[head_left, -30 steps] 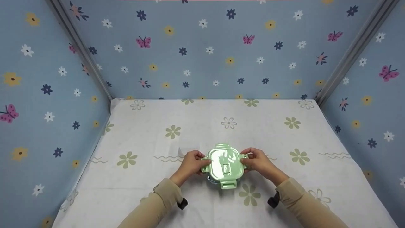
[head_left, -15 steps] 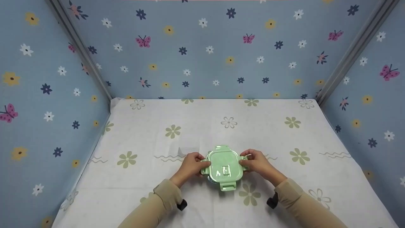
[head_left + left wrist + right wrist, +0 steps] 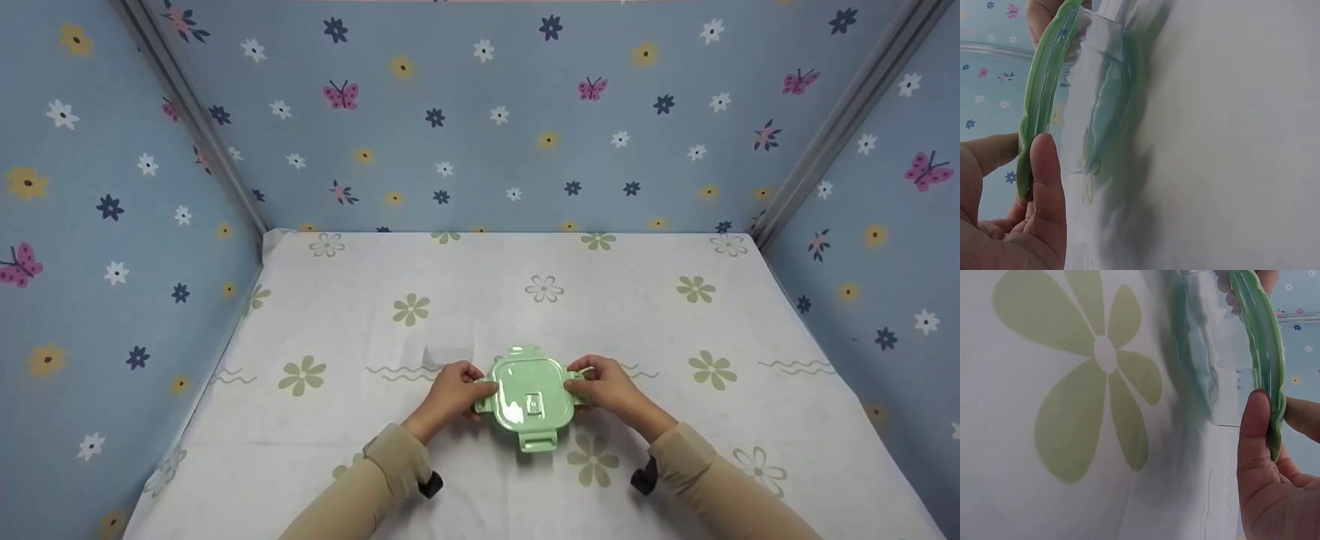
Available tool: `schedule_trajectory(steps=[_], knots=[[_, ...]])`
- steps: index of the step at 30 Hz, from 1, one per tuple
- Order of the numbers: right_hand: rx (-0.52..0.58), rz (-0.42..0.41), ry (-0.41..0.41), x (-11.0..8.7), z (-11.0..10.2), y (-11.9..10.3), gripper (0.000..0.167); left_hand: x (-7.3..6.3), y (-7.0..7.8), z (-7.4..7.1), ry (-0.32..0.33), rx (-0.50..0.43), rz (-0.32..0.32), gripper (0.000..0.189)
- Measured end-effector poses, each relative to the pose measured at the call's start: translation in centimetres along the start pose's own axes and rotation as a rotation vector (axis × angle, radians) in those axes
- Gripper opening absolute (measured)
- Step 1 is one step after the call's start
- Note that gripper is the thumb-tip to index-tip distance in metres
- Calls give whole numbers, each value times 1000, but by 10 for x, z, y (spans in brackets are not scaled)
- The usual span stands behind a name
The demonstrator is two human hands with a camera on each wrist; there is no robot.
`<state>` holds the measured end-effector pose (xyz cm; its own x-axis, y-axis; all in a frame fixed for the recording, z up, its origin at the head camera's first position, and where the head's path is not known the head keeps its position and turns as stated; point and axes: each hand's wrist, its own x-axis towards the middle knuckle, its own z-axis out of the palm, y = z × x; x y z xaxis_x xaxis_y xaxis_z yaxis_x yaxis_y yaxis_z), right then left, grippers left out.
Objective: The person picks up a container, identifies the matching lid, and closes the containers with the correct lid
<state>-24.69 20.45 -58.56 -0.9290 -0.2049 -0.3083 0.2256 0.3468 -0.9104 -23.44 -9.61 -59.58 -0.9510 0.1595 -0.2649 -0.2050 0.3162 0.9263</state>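
While my left hand (image 3: 450, 391) and right hand (image 3: 611, 386) pinch two sides of the green lid (image 3: 531, 388) above the clear box (image 3: 1109, 95), over the white cloth (image 3: 480, 292), I think this is the lining-up step, so the next move needs a gentle, even push.

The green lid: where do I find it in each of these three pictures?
Head: just right of centre in the lower half, the green lid is seen from above between the left hand and right hand.
Left wrist: upper left, edge-on.
Right wrist: upper right, edge-on.
Shared landmark: the blue flowered wall, at the left wrist picture's left and the right wrist picture's right.
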Motion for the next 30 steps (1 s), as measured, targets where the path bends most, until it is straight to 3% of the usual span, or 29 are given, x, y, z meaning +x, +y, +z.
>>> schedule_trajectory(steps=[6, 15, 30], knots=[[13, 29, 7, -1, 2, 1, 33, 1, -1, 3, -12, 1, 14, 41], [61, 28, -33, 3, 4, 11, 38, 5, -4, 7, 2, 69, 96, 41], [45, 23, -19, -2, 5, 7, 37, 6, 3, 10, -8, 98, 92, 34]])
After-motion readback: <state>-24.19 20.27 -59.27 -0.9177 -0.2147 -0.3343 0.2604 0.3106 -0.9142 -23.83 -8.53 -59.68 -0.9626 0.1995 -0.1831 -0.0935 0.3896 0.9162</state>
